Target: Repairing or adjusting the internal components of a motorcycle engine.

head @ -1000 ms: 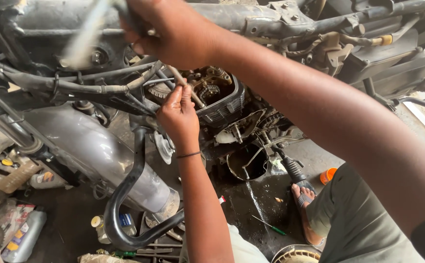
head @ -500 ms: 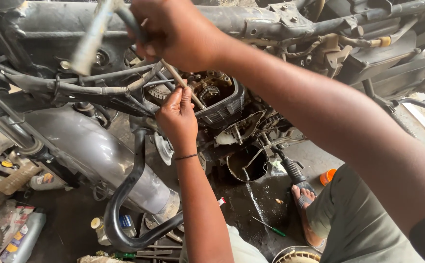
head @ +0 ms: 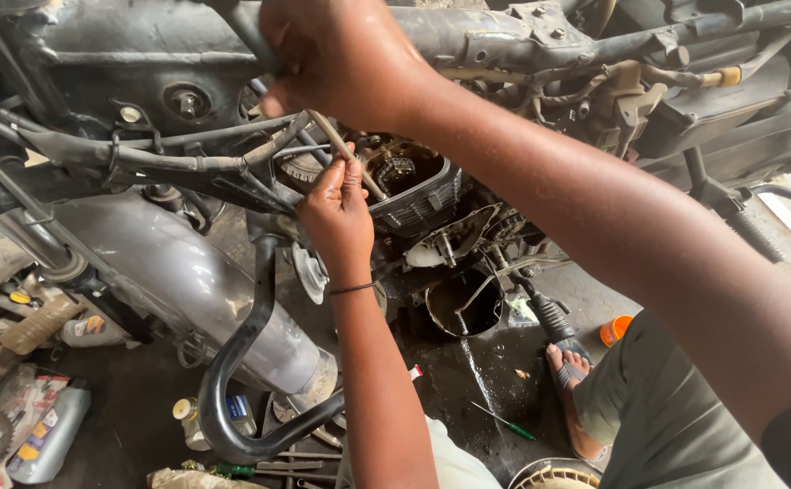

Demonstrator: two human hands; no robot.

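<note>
Floor clutter lies nearest: one green screwdriver point(head: 507, 422), one orange cap point(head: 614, 330). Above, two hands work one motorcycle engine point(head: 413, 195). Left hand point(head: 336, 213) pinches a thin rod point(head: 348, 154) angled into the open cylinder head; right hand point(head: 341, 59) grips the dark frame tube point(head: 237, 27), apparently for steadiness.
</note>
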